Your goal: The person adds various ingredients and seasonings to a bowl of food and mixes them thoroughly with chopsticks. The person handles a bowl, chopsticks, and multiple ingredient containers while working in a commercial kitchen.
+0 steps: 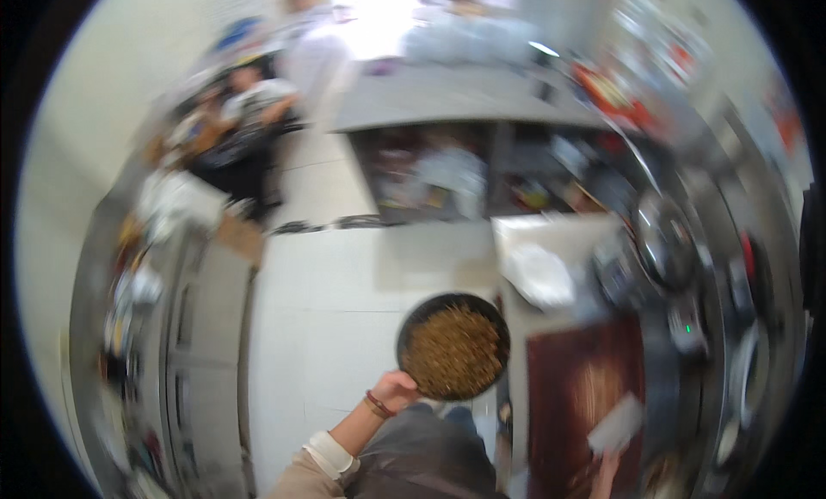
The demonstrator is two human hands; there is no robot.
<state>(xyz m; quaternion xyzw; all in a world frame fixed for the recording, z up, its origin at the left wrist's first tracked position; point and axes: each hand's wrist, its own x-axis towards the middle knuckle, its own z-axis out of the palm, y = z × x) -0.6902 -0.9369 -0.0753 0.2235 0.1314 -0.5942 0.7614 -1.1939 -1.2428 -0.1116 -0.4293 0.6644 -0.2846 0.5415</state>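
My left hand (395, 392) grips the near left rim of a round dark pan (406, 325) filled with brown chopped food (455, 352). The pan is held over the floor, beside the counter's edge. At the lower right, my right hand (610, 460) holds a pale, flat, blade-like rectangular piece (616, 425), probably a cleaver or scraper. It is over a reddish-brown board (555, 396) on the counter. Motion blur hides the fingers of my right hand and the exact kind of tool.
White plates (541, 276) stand on the counter beyond the board. A metal pot lid (666, 241) is farther right. Ahead stands a grey table (452, 99) with filled shelves beneath. Metal cabinets (206, 331) line the left side, and a seated person (258, 105) is at the upper left.
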